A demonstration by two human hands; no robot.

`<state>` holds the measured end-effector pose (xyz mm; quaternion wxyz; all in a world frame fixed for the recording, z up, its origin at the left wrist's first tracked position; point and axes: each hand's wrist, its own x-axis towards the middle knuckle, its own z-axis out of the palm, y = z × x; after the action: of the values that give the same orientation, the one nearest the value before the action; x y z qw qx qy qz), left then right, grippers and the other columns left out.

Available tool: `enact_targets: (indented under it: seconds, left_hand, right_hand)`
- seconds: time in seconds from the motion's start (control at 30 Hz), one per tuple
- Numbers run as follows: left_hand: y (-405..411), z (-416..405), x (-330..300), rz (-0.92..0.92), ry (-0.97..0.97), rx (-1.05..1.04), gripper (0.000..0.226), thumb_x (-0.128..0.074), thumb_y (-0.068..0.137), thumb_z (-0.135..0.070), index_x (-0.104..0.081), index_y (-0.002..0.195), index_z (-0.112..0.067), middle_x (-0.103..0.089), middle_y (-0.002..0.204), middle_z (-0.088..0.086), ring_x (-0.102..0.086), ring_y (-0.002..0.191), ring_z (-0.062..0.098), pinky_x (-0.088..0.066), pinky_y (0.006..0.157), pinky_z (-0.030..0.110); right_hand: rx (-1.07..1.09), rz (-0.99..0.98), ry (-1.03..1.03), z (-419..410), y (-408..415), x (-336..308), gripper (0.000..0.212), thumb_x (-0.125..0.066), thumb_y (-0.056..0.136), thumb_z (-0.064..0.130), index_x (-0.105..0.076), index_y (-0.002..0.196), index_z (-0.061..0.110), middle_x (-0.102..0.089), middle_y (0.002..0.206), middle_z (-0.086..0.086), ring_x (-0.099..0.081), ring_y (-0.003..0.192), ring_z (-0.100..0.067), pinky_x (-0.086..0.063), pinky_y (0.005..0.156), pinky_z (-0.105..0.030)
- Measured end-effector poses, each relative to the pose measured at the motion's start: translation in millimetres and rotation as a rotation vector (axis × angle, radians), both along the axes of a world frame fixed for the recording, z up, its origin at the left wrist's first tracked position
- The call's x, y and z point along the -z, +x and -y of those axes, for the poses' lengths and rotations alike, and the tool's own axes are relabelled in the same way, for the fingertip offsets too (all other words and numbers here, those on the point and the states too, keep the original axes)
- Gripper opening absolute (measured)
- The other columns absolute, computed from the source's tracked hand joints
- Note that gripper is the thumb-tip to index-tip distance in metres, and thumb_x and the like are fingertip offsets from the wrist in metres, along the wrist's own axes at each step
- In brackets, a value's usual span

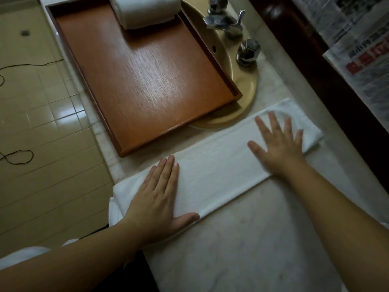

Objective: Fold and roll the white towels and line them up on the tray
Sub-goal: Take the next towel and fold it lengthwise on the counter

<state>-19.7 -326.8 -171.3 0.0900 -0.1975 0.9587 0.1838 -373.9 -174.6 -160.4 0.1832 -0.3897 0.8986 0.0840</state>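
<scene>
Hands flat, fingers straight: left hand [156, 199] and right hand [277, 144] press the folded towel [212, 171] on the counter [263, 239], beside the tray [145, 81] (one roll [145, 11] aboard). Risk: uneven pressure skews the strip, roll telescopes.

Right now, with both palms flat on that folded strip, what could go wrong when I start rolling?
1. The folded towel's left end, under the left hand, hangs past the counter edge; it could slide off.
2. Its far end, by the right hand, lies beside the sink rim; it may pick up moisture if wet.
</scene>
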Motion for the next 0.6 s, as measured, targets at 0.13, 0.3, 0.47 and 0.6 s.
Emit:
enact_targets:
  seconds: [0.13, 0.3, 0.47, 0.6]
  left_hand:
    - [1, -1, -1, -0.001, -0.019, 0.013, 0.125, -0.031, 0.084, -0.095, -0.001, 0.165, -0.005, 0.007, 0.174, 0.014, 0.010, 0.161, 0.026, -0.002, 0.129, 0.046]
    - [0, -2, -1, -0.019, -0.027, 0.017, 0.124, -0.032, 0.085, -0.095, -0.002, 0.165, -0.005, 0.006, 0.174, 0.013, 0.009, 0.161, 0.025, -0.002, 0.129, 0.045]
    - [-1, -3, 0, -0.027, -0.023, 0.011, 0.125, -0.029, 0.084, -0.096, 0.003, 0.165, -0.007, 0.011, 0.174, 0.012, 0.013, 0.161, 0.023, -0.001, 0.129, 0.044]
    - [-2, -3, 0, -0.026, -0.016, 0.006, 0.126, -0.027, 0.082, -0.098, 0.006, 0.165, -0.008, 0.015, 0.173, 0.010, 0.017, 0.160, 0.022, 0.002, 0.128, 0.044]
  right_hand:
    - [0.086, -0.014, -0.022, -5, -30, 5, 0.084, -0.007, 0.088, 0.090, 0.020, 0.157, 0.049, 0.022, 0.171, 0.010, 0.018, 0.158, -0.030, 0.004, 0.125, -0.061]
    - [0.130, -0.029, -0.082, -8, -49, 8, 0.093, -0.006, 0.088, 0.089, 0.014, 0.162, 0.037, 0.017, 0.172, 0.008, 0.014, 0.159, -0.023, 0.003, 0.128, -0.053]
    - [0.183, -0.050, -0.118, -1, -49, 9, 0.087, -0.012, 0.095, 0.080, 0.005, 0.165, 0.031, 0.008, 0.174, 0.008, 0.009, 0.160, -0.020, -0.001, 0.129, -0.051]
    - [0.239, -0.065, -0.136, 21, -32, 9, 0.076, -0.017, 0.099, 0.068, -0.001, 0.165, 0.033, 0.008, 0.174, 0.002, 0.009, 0.159, -0.023, 0.000, 0.127, -0.059]
